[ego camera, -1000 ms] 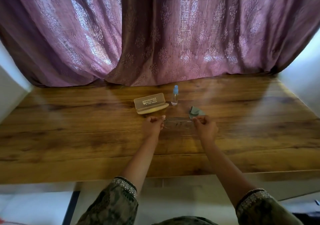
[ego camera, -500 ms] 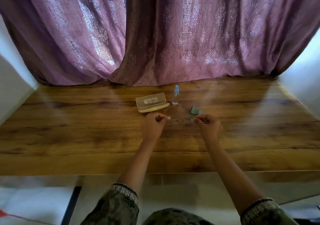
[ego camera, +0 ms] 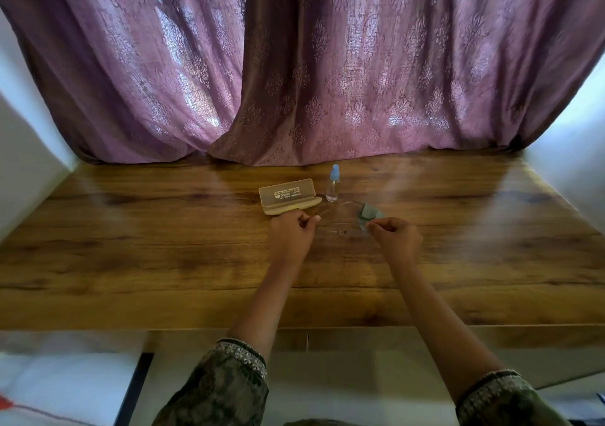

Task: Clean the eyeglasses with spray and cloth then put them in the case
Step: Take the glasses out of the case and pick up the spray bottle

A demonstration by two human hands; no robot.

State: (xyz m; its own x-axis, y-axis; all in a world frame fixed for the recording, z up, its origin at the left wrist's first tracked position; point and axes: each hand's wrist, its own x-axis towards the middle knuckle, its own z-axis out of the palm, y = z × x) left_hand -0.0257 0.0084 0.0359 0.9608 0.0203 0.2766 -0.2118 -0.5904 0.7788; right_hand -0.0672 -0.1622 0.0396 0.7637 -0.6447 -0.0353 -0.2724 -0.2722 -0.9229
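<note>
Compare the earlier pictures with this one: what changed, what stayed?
The left hand and right hand still pinch the eyeglasses by the ends; the right hand has shifted slightly outward, and the arms seem to have swung open, away from the person. Nothing was let go. The case, spray bottle and cloth stayed put.

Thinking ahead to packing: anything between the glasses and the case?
Nothing visible. The eyeglasses, held by left hand and right hand, are beside the open case; spray bottle and cloth sit aside.

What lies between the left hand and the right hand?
The thin eyeglasses, pinched by left hand and right hand, in the head view.
</note>
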